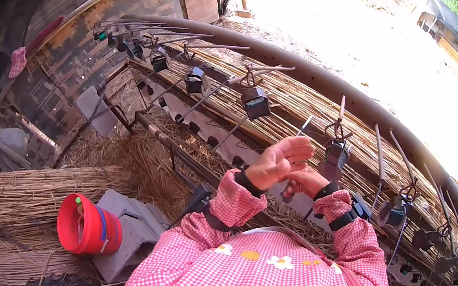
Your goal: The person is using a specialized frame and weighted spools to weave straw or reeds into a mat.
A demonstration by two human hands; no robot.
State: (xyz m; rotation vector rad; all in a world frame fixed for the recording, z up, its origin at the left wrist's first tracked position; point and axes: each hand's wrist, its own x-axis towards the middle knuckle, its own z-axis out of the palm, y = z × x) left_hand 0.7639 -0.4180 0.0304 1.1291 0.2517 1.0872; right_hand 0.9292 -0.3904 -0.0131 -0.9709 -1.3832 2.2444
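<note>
Two hands raised at centre, before straw mat on frame. Far left, near: red bucket (pixel 87 227) lying on grey block (pixel 131 236), straw bundles around. Left hand (pixel 277 160): palm open, fingers pressed together and stretched, holding nothing. Right hand (pixel 306 181) just right, partly hidden behind left, fingers curled around thin dark rod (pixel 297 154). Right: dark bobbin (pixel 332 160) hanging close by from curved bar (pixel 313 75).

Bucket (pixel 89 227) on block (pixel 131 236) — left of hands; rail (pixel 324 83) beyond.
</note>
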